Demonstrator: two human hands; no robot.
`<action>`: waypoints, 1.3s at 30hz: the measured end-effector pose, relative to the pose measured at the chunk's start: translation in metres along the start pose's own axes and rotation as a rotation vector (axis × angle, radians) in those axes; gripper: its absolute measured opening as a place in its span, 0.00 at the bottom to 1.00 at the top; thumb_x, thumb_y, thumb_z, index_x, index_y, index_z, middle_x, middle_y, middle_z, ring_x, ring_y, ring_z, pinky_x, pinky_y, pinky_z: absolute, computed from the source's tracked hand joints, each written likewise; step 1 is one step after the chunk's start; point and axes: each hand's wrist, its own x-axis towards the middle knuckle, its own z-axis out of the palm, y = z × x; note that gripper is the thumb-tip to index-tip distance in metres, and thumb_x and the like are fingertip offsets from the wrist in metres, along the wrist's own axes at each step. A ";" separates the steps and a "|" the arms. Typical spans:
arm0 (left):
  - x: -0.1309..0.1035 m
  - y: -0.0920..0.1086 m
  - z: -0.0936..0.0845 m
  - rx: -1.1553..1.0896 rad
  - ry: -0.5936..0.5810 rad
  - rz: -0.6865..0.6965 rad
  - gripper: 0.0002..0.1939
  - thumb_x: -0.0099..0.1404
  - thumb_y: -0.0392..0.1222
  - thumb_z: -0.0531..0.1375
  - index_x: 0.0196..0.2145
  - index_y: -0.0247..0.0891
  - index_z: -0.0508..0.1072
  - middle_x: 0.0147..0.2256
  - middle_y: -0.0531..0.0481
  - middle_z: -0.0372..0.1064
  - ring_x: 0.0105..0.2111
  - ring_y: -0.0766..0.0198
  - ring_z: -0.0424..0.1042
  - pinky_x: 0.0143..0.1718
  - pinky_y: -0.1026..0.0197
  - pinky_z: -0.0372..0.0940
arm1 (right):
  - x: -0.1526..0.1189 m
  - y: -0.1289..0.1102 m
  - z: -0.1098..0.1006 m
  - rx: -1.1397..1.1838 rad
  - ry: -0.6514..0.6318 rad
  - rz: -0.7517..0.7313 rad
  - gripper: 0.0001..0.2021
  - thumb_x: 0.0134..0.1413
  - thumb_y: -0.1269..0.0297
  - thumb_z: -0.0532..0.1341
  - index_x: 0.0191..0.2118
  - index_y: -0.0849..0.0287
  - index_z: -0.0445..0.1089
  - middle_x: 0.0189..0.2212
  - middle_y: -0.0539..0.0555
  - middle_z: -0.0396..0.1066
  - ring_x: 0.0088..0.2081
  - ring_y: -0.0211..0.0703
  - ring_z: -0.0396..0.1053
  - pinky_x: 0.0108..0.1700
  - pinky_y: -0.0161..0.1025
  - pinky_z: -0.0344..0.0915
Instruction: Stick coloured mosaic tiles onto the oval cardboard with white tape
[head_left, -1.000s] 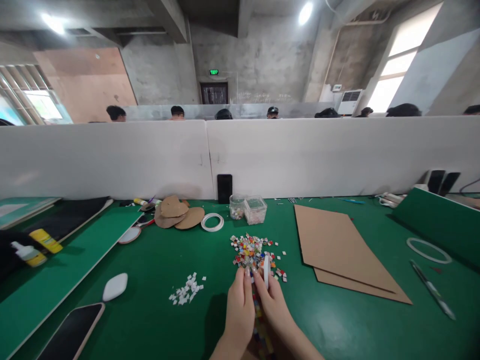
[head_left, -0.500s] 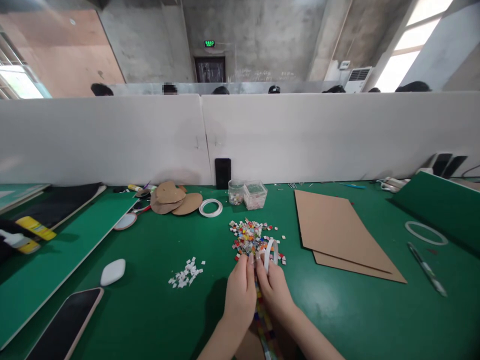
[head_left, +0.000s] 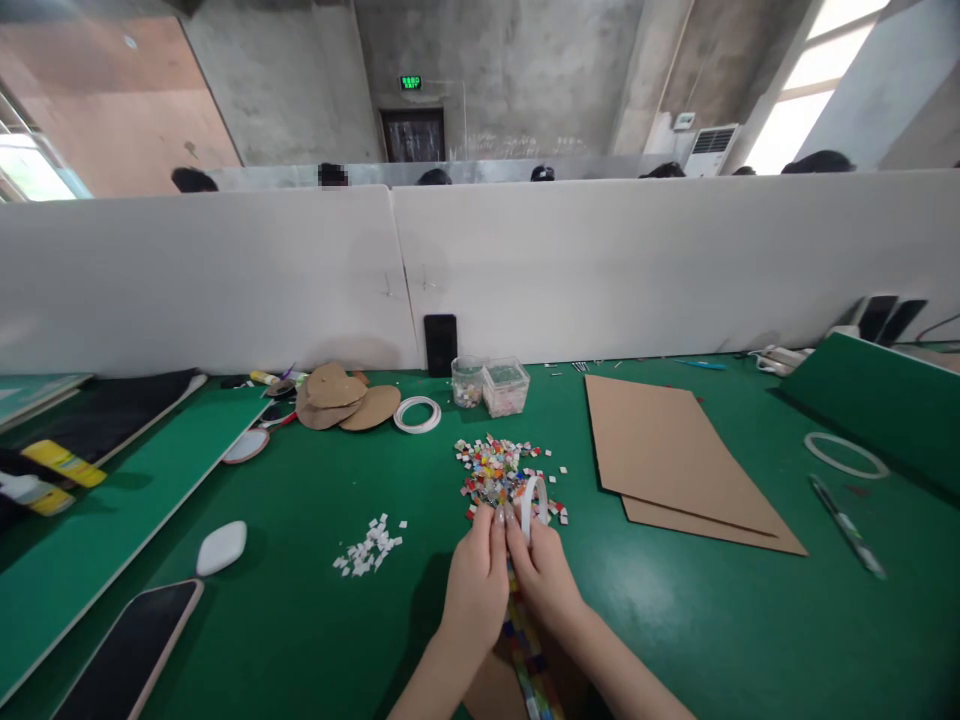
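My left hand (head_left: 477,578) and my right hand (head_left: 546,572) meet at the fingertips just in front of a pile of coloured mosaic tiles (head_left: 491,468). Both are closed in a pinch at the top end of a strip of coloured tiles (head_left: 526,645), which runs down between my wrists over brown cardboard (head_left: 495,685). A white ring (head_left: 529,500) stands up at my right hand's fingers. What exactly lies between the fingertips is too small to make out. Left of my hands is a small heap of white tiles (head_left: 369,548).
Clear boxes (head_left: 505,388) of tiles stand behind the pile. Cardboard sheets (head_left: 675,450) and a pen (head_left: 847,525) lie right. At the left are a phone (head_left: 127,655), a white case (head_left: 222,547), glue bottles (head_left: 36,492), cardboard discs (head_left: 371,408) and white rings (head_left: 417,415).
The camera view has shifted slightly, moving the scene a little to the left. My hands keep the same pinch, with fingertips still together at the strip.
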 end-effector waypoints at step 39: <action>-0.001 -0.003 0.004 -0.111 0.110 -0.015 0.19 0.67 0.51 0.42 0.37 0.37 0.66 0.29 0.48 0.68 0.29 0.59 0.69 0.29 0.62 0.59 | 0.000 -0.003 -0.005 -0.184 -0.038 -0.079 0.16 0.61 0.63 0.44 0.33 0.61 0.67 0.26 0.58 0.72 0.30 0.48 0.72 0.34 0.41 0.67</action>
